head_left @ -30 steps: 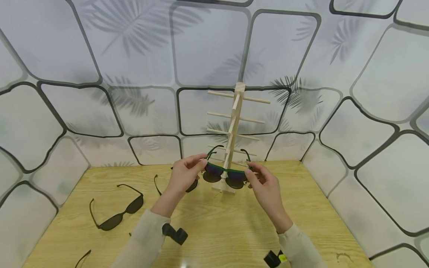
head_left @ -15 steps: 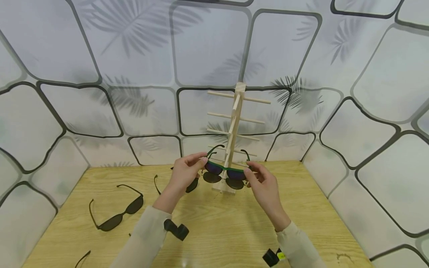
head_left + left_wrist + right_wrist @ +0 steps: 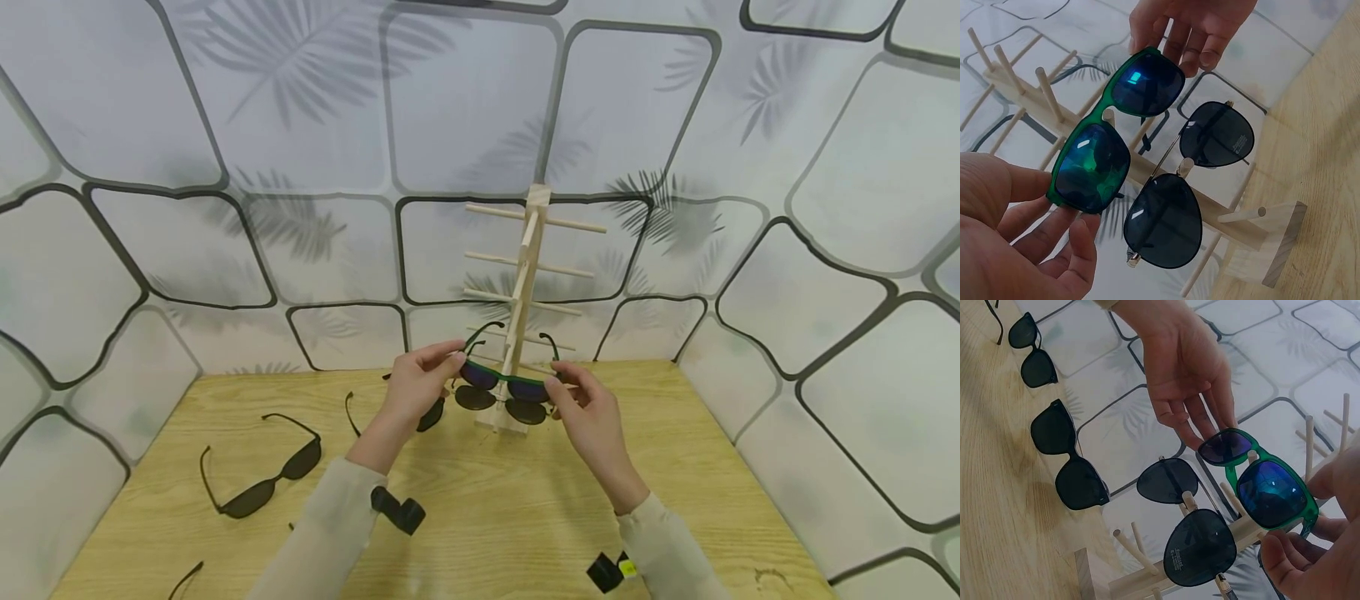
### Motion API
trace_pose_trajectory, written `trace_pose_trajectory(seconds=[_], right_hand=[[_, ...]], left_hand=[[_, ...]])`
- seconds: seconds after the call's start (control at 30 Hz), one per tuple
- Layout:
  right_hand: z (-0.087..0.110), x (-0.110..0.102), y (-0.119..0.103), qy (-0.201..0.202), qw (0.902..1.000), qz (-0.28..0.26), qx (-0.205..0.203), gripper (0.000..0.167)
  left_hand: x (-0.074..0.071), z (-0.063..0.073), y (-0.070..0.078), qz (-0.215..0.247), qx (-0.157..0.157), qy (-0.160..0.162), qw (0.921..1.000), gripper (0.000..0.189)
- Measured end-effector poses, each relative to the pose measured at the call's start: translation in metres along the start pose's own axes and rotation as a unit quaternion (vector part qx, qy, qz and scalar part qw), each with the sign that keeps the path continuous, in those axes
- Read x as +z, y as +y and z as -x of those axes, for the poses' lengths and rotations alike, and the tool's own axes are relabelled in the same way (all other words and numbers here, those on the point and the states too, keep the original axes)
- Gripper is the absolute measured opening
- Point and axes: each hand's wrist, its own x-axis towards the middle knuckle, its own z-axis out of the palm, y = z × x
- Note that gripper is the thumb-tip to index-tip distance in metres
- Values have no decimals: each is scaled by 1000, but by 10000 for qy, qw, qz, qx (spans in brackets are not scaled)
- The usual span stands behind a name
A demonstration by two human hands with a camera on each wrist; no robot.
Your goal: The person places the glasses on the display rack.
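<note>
Green-framed sunglasses with blue mirrored lenses are held level between my two hands, temples pointing away toward the wooden display stand. My left hand pinches the left end of the frame, thumb in front and fingers behind. At the right end, my right hand pinches the other hinge corner. In both wrist views a peg tip shows right at the green bridge. Just below, dark aviator sunglasses with a thin gold frame hang by their bridge on a lower peg.
Black sunglasses lie unfolded on the wooden table at left. Another dark pair is partly hidden behind the left hand. A temple tip shows at the bottom left. Patterned walls enclose the back and sides.
Both hands and the green sunglasses stay almost in place. The right hand has shifted very slightly left, and the left wrist very slightly right.
</note>
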Motion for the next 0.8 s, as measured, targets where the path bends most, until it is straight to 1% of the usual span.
trace_pose_trajectory(seconds=[0.1, 0.47, 0.6, 0.8], right_hand=[[-2, 0, 1, -9, 10000, -33, 5, 33], [-5, 1, 2, -46, 9998, -207, 59, 31], [-6, 1, 2, -34, 9997, -203, 97, 32], [-8, 1, 4, -9, 9999, -112, 76, 32]], left_hand=[[0, -2, -1, -29, 6, 4, 10000, 31], [0, -7, -2, -28, 37, 2, 10000, 32], [1, -6, 0, -23, 19, -14, 10000, 32], [2, -7, -1, -5, 72, -3, 10000, 33]])
